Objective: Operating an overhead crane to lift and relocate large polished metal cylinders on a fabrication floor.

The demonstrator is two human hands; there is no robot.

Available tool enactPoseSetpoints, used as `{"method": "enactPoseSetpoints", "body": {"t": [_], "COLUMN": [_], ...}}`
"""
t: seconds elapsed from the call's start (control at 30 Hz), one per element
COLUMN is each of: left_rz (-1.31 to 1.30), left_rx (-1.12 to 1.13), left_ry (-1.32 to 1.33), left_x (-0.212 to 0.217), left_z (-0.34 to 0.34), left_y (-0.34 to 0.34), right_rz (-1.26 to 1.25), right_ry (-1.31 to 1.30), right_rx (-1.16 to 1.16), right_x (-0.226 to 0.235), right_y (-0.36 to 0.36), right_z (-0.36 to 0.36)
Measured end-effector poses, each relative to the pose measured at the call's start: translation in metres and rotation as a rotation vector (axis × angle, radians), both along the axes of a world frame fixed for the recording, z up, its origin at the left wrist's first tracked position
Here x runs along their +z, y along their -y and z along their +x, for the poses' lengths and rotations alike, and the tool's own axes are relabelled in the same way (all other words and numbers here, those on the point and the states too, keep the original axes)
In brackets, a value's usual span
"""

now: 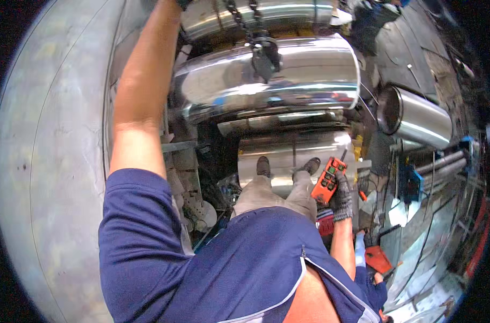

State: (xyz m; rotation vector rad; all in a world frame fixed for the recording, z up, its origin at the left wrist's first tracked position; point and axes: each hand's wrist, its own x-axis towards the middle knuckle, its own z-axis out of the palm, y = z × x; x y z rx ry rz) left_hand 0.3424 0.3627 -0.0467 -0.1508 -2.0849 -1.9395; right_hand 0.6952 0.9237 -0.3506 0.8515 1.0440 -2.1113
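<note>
My right hand (342,198), in a grey glove, grips an orange remote control box (327,180) with dark buttons, held low beside my right leg. My left arm reaches straight up along the picture. Only a dark edge of my left hand (183,3) shows at the top rim, next to a shiny steel cylinder, and its fingers are cut off. A chain with a black hook (265,59) hangs in front of a large polished steel cylinder (288,75). My shoes (263,166) stand on another steel cylinder (288,153) below it.
A big curved grey metal wall (51,161) fills the left side. Another steel cylinder (417,116) lies on its side at the right, with pipes and blue equipment (414,180) beyond. An orange object (377,259) and metal sheets lie at lower right.
</note>
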Motion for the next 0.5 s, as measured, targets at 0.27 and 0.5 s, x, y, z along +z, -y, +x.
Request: {"method": "enactPoseSetpoints", "body": {"t": [0.27, 0.5], "left_rz": [-0.204, -0.276], "left_rx": [0.228, 0.503], "left_ry": [0.074, 0.02], "left_x": [-0.01, -0.031], "left_z": [0.04, 0.088], "left_y": [0.001, -0.006], "right_rz": [-0.023, 0.059], "right_ry": [0.043, 0.012], "right_rx": [0.06, 0.1], "right_x": [-0.007, -0.008], "right_y": [0.009, 0.012], "right_z": [0.004, 0.002]}}
